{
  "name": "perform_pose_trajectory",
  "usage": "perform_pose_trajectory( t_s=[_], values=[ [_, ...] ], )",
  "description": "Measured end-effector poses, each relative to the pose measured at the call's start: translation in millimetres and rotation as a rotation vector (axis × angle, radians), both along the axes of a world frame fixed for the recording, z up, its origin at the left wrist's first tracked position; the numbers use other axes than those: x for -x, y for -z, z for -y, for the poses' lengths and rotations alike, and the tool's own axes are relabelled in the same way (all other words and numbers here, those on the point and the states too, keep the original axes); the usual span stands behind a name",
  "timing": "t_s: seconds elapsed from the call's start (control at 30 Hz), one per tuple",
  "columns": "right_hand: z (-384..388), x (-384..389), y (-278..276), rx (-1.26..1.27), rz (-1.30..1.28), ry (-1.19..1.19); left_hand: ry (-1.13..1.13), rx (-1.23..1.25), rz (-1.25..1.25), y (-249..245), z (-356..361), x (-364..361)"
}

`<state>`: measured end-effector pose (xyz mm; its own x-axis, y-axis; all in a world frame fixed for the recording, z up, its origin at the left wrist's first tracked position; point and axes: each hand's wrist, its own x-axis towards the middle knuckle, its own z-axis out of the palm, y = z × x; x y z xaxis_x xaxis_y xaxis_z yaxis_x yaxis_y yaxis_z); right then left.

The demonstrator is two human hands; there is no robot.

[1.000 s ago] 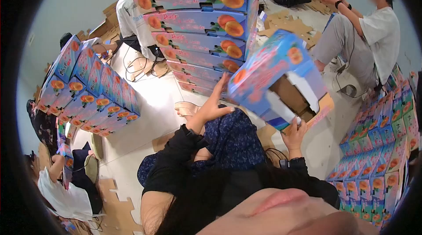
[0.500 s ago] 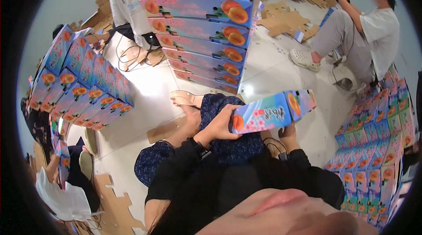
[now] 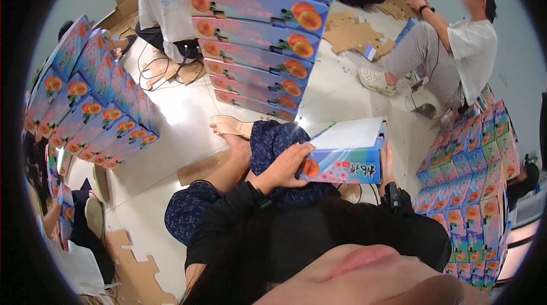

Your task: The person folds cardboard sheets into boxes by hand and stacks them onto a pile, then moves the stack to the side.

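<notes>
A blue and pink printed box (image 3: 347, 163) with peach pictures is held above the lap, its white upper face turned up. My left hand (image 3: 283, 167) grips the box's left end, thumb at the near corner and fingers on the upper edge. At the opposite end, my right hand (image 3: 388, 162) presses flat against the side, and part of its fingers is hidden behind the box. A tall stack of similar boxes (image 3: 250, 34) rises from the floor in front of the legs.
More printed boxes stand piled at the left (image 3: 94, 108) and right (image 3: 470, 191). A person in a white shirt (image 3: 473, 54) sits at the upper right holding a box. Flattened cardboard (image 3: 137, 271) lies on the lower-left floor. Other people sit at the edges.
The box has turned so its white face shows on top. My right hand has moved up from below onto its right end. The view has shifted slightly.
</notes>
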<state>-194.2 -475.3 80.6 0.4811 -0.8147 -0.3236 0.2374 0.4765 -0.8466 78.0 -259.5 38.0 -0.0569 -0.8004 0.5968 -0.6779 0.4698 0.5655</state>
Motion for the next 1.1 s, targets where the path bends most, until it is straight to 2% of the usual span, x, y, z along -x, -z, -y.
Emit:
perform_pose_trajectory(
  t_s=[0.1, 0.2, 0.3, 0.37, 0.4, 0.43, 0.47, 0.53, 0.57, 0.67, 0.73, 0.8, 0.87, 0.97, 1.0, 1.07, 1.1],
  values=[
    [24.7, 0.4, -5.3, 0.175, 0.064, 0.014, 0.013, 0.048, 0.075, 2.8, -14.4, -5.6],
    [19.0, -10.5, -53.5, 0.346, 0.148, 0.122, -0.107, 0.043, 0.118, 7.4, -43.3, -21.2],
    [19.9, -14.0, -145.0, 0.555, 0.090, 0.154, -0.252, 0.049, 0.035, 8.5, -60.4, -43.9],
    [72.8, 0.7, -197.8, 0.746, -0.007, 0.088, -0.381, -0.044, -0.012, -0.6, -70.8, -56.0],
    [84.7, -4.2, -240.5, 0.936, -0.078, 0.043, -0.426, -0.056, -0.058, -4.4, -74.2, -59.9],
    [92.3, -18.1, -278.7, 1.085, -0.167, 0.173, -0.466, -0.070, -0.105, -7.5, -76.2, -62.5],
    [83.9, -39.6, -325.7, 1.221, -0.238, 0.165, -0.503, -0.083, -0.151, -9.0, -76.8, -65.6],
    [54.8, -90.3, -413.0, 1.745, -0.405, 0.101, -0.522, -0.046, -0.088, 2.6, -75.3, -74.5],
    [42.4, -123.6, -447.4, 1.879, -0.448, 0.176, -0.534, -0.026, -0.063, 12.2, -73.2, -77.9],
    [48.9, -211.5, -536.4, 2.172, -0.242, -0.052, -0.534, -0.082, 0.060, 37.1, -70.8, -85.6],
    [45.5, -269.4, -581.2, 2.101, -0.408, -0.244, -0.546, -0.118, 0.130, 37.5, -72.0, -88.9],
    [6.9, -330.0, -589.8, 2.012, -0.231, -0.378, -0.532, -0.149, 0.091, 48.0, -69.9, -93.9],
    [-9.0, -373.8, -585.2, 2.318, -0.191, -0.440, -0.525, -0.156, 0.037, 61.1, -65.9, -98.0],
    [-28.7, -423.4, -582.8, 1.996, -0.674, -0.329, -0.496, -0.101, 0.046, 77.4, -64.1, -109.2],
    [-31.0, -432.2, -581.9, 1.952, -0.680, -0.415, -0.530, -0.135, 0.064, 76.1, -64.2, -109.6],
    [-35.0, -442.0, -578.5, 1.850, -0.707, -0.586, -0.493, -0.177, -0.070, 74.0, -63.5, -112.8],
    [-40.9, -444.2, -575.1, 1.823, -0.741, -0.589, -0.469, -0.196, -0.140, 73.4, -62.2, -113.5]
  ],
)
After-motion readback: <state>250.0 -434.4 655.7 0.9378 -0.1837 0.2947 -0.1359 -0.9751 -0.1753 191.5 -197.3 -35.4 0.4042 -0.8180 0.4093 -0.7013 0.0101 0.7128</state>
